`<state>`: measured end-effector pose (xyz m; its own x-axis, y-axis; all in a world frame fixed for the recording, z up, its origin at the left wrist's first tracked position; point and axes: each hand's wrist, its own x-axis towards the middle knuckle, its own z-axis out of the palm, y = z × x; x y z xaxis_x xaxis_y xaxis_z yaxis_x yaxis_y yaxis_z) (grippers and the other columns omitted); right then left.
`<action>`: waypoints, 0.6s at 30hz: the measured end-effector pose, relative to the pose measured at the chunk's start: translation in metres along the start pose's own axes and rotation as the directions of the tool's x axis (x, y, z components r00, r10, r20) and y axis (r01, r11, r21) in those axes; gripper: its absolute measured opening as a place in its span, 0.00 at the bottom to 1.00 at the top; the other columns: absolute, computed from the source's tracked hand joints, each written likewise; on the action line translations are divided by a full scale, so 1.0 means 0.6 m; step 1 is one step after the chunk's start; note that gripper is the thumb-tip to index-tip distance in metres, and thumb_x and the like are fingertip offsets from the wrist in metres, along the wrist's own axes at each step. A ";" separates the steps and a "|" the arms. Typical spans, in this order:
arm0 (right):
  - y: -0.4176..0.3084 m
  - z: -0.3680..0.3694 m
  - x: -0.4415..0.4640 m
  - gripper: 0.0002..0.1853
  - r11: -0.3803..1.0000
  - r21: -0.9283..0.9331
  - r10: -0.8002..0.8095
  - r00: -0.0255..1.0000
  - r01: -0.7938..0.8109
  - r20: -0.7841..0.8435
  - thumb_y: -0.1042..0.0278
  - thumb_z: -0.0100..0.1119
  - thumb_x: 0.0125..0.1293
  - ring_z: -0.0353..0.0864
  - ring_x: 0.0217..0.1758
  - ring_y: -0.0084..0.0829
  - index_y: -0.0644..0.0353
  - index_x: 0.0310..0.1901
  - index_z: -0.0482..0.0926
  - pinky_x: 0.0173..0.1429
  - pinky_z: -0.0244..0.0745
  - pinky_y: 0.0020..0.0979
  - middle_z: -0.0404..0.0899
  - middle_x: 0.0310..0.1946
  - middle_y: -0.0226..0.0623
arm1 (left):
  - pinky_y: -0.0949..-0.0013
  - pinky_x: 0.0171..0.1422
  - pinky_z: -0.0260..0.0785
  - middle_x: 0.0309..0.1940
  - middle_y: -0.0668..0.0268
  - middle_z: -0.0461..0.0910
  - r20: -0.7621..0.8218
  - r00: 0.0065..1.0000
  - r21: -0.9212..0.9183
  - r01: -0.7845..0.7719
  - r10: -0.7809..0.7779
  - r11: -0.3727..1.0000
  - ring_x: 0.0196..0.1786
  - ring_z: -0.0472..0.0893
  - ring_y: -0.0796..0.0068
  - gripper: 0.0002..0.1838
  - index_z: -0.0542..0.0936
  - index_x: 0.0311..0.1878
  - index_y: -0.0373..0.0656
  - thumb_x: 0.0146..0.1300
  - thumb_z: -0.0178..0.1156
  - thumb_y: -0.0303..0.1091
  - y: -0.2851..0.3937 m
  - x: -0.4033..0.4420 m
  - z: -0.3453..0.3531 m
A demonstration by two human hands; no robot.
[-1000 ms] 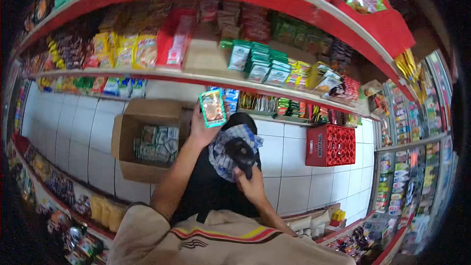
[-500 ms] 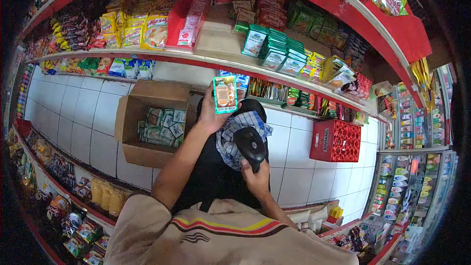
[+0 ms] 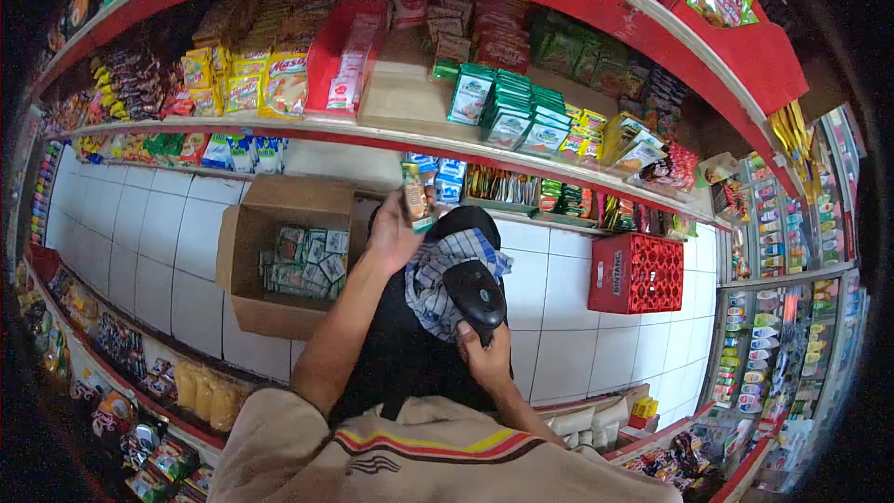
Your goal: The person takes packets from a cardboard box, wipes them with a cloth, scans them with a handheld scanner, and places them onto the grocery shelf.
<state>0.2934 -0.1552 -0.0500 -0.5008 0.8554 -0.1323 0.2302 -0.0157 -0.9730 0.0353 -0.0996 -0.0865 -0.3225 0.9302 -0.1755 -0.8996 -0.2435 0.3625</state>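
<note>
My left hand (image 3: 396,237) grips a small green-edged seasoning sachet (image 3: 416,197), tilted so that its printed front is seen at an angle. In my right hand (image 3: 486,352) is a black handheld barcode scanner (image 3: 475,296), held by its handle. A blue-and-white checked cloth (image 3: 433,281) lies on my lap beside the scanner. To the left, an open cardboard box (image 3: 240,265) holds many similar green and white sachets (image 3: 305,261) in a loose pile.
A shelf edge (image 3: 391,133) runs across in front, with green-and-white sachets (image 3: 510,116) and yellow packets (image 3: 284,84) on it. A red bottle crate (image 3: 610,275) stands on the tiled floor (image 3: 549,293) to the right. More stocked shelves surround me.
The sachet in my left hand has turned from facing me to a slanted angle. My view has tipped slightly upward, and the scanner stays in my right hand.
</note>
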 end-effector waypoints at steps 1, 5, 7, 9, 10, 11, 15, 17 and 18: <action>-0.003 0.000 -0.001 0.19 0.999 0.021 0.040 0.999 -0.040 0.003 0.70 0.65 0.65 0.81 0.37 0.23 0.66 0.56 0.77 0.45 0.76 0.28 0.86 0.38 0.37 | 0.56 0.64 0.71 0.54 0.60 0.80 0.003 0.996 0.137 -0.092 0.093 0.986 0.55 0.81 0.62 0.20 0.74 0.62 0.38 0.74 0.51 0.41 -0.003 0.006 -0.009; -0.003 -0.002 -0.007 0.19 0.985 0.059 0.164 0.986 -0.165 0.019 0.70 0.65 0.66 0.80 0.38 0.22 0.66 0.56 0.77 0.47 0.75 0.27 0.85 0.38 0.36 | 0.64 0.61 0.73 0.53 0.64 0.79 -0.072 0.947 0.493 -0.239 0.313 0.836 0.54 0.80 0.70 0.13 0.75 0.58 0.40 0.73 0.57 0.29 0.043 0.039 0.075; -0.003 -0.002 -0.004 0.19 0.979 0.055 0.196 0.980 -0.197 0.026 0.70 0.65 0.66 0.80 0.39 0.23 0.66 0.56 0.77 0.47 0.75 0.28 0.85 0.39 0.36 | 0.70 0.57 0.73 0.48 0.66 0.81 0.012 0.923 0.585 -0.319 0.385 0.746 0.51 0.80 0.75 0.12 0.78 0.54 0.40 0.70 0.62 0.29 0.066 0.076 0.106; -0.007 0.004 -0.003 0.19 0.993 0.081 0.092 0.996 -0.091 -0.013 0.68 0.65 0.66 0.80 0.40 0.24 0.66 0.56 0.77 0.48 0.75 0.29 0.85 0.39 0.37 | 0.72 0.50 0.71 0.41 0.65 0.80 0.208 0.851 0.830 -0.414 0.483 0.373 0.43 0.78 0.79 0.11 0.80 0.48 0.38 0.68 0.65 0.33 0.088 0.129 0.122; -0.009 0.005 -0.003 0.19 0.993 0.079 0.091 0.996 -0.089 -0.013 0.68 0.65 0.66 0.80 0.40 0.24 0.66 0.56 0.77 0.48 0.75 0.29 0.85 0.39 0.37 | 0.72 0.50 0.71 0.41 0.65 0.80 0.208 0.850 0.829 -0.416 0.484 0.374 0.43 0.78 0.79 0.11 0.80 0.48 0.38 0.68 0.65 0.33 0.097 0.158 0.126; -0.010 0.006 -0.004 0.19 0.993 0.082 0.089 0.996 -0.088 -0.015 0.67 0.65 0.66 0.80 0.41 0.24 0.66 0.56 0.77 0.49 0.75 0.30 0.86 0.40 0.38 | 0.71 0.47 0.72 0.39 0.64 0.80 0.263 0.828 0.863 -0.431 0.495 0.264 0.41 0.79 0.78 0.11 0.81 0.46 0.36 0.66 0.67 0.33 0.103 0.190 0.124; -0.011 0.003 -0.007 0.19 0.991 0.064 0.116 0.993 -0.114 -0.035 0.65 0.65 0.67 0.81 0.42 0.25 0.66 0.55 0.77 0.49 0.75 0.31 0.86 0.40 0.39 | 0.68 0.40 0.73 0.32 0.62 0.81 0.388 0.851 0.906 -0.422 0.354 0.022 0.36 0.81 0.76 0.12 0.80 0.42 0.34 0.61 0.70 0.30 0.123 0.272 0.106; -0.016 0.005 -0.005 0.18 0.993 0.067 0.103 0.993 -0.100 -0.049 0.65 0.65 0.67 0.81 0.41 0.25 0.66 0.55 0.78 0.49 0.75 0.31 0.86 0.39 0.38 | 0.67 0.39 0.73 0.28 0.61 0.82 0.427 0.836 0.902 -0.421 0.346 -0.097 0.33 0.82 0.74 0.12 0.80 0.41 0.36 0.59 0.71 0.30 0.123 0.290 0.099; -0.018 0.006 -0.004 0.18 0.994 0.067 0.091 0.994 -0.087 -0.062 0.65 0.65 0.67 0.81 0.40 0.25 0.66 0.54 0.78 0.49 0.76 0.31 0.86 0.38 0.37 | 0.66 0.39 0.74 0.28 0.59 0.83 0.381 0.879 0.924 -0.373 0.288 -0.084 0.33 0.83 0.72 0.12 0.80 0.41 0.36 0.59 0.71 0.30 0.124 0.296 0.099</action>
<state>0.2890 -0.1588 -0.0398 -0.4251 0.8807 -0.2088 0.2164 -0.1251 -0.9683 -0.0715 0.0638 -0.0363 -0.4298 0.8520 0.2989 0.4682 -0.0728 0.8806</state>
